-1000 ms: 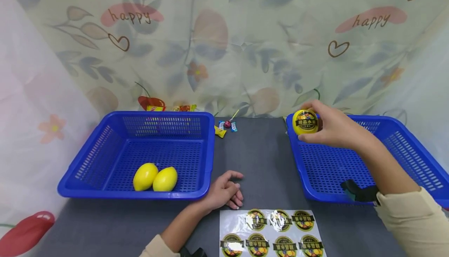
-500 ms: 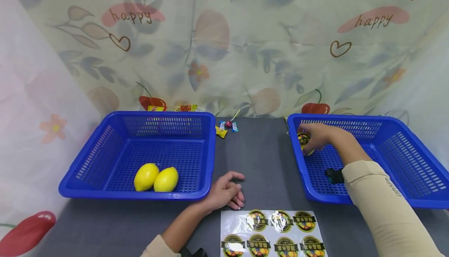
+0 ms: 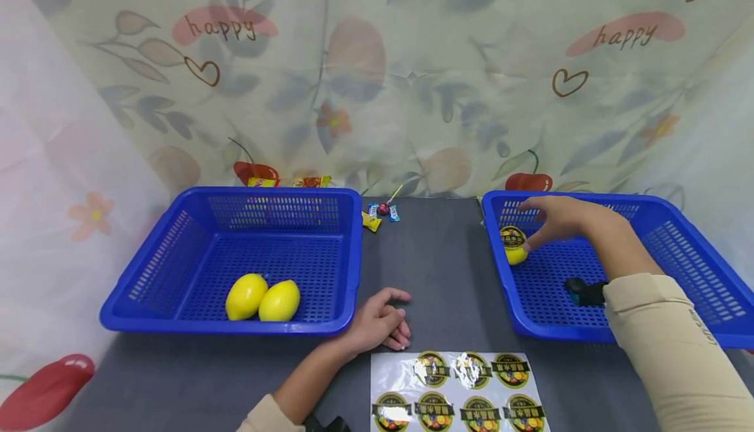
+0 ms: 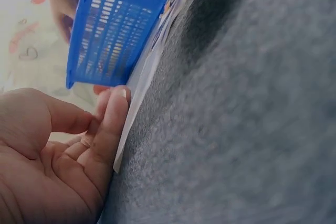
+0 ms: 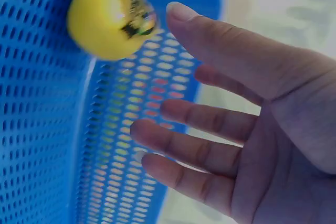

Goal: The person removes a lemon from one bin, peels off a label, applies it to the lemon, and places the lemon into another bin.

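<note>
My right hand hangs over the right blue basket, fingers and thumb spread and holding nothing. Just past its thumb lies a yellow lemon against the basket's left wall, with a round black-and-gold sticker on top. The right wrist view shows that lemon apart from the thumb tip. On the dark table my left hand rests loosely curled and idle, beside the left blue basket. Two plain lemons sit together near the front of that left basket.
A white sheet of round stickers lies at the table's front, near my left hand. Behind, between the baskets, are a lollipop and a yellow-wrapped candy. A patterned curtain closes off the back.
My right hand has lowered the stickered lemon from above the basket's back left corner into the basket, released it and drawn slightly up and right. The left hand has stayed still.
</note>
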Motion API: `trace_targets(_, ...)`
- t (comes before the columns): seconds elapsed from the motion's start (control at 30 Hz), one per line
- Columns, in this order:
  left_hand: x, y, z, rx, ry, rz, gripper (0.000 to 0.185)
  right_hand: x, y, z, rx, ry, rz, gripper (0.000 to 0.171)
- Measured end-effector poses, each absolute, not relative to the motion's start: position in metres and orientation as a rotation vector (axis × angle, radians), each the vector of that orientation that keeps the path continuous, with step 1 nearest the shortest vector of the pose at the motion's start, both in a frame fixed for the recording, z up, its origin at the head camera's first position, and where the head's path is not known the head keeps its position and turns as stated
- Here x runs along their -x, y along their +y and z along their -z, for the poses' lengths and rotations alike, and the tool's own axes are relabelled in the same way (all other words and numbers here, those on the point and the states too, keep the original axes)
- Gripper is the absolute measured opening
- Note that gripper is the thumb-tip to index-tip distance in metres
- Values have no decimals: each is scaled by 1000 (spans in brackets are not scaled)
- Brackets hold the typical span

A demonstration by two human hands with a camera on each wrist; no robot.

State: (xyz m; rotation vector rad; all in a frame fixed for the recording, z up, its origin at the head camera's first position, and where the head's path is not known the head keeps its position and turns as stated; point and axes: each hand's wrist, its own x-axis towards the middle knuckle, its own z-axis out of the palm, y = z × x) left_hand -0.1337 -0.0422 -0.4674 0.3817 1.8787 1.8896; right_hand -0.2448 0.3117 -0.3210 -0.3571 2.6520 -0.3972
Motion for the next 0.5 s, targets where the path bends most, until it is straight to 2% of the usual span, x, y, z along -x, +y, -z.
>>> trace_targets(0.13,129,-42,463,-435,1995,-1821,33,218,312,308,476,2752,399,79)
trace_targets(0.27,121,-43,451,-654,2257,-1592,34,169,287,304,811,2911,616,52)
trace_targets(0.4,107,-49,426,-889,2414,-1350,29,119,254,325,1261,2742,1049,42)
trace_targets(0.5,94,-61,401,-1007,2377,-1268,25,94,236,354,1345,2432,1122,38)
